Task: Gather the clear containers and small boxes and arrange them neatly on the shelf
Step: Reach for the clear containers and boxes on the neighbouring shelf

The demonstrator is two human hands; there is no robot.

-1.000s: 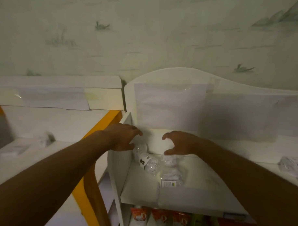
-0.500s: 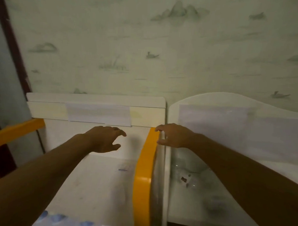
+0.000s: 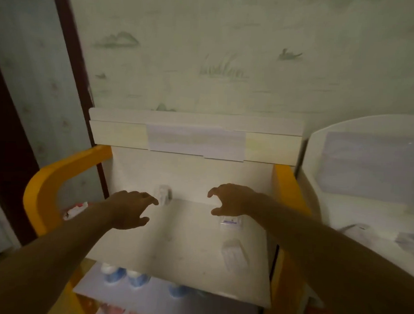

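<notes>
Hands, left (image 3: pixel 131 209) and right (image 3: pixel 232 200), hover spread and empty; a hasty reach could topple the clear container (image 3: pixel 163 194) off the shelf (image 3: pixel 186 245).

Two hands (image 3: pixel 131 209) (image 3: pixel 232 200), one clear container (image 3: pixel 163 195), two small boxes (image 3: pixel 232 221) (image 3: pixel 234 253)

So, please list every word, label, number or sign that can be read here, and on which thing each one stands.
None can be read.
Small box under the right hand: a blue printed label, too blurred to read.
Clear container near the left hand: no text can be made out.
Clear box nearer the shelf front: no text visible.
Blue-and-white packs below: print blurred.
</notes>
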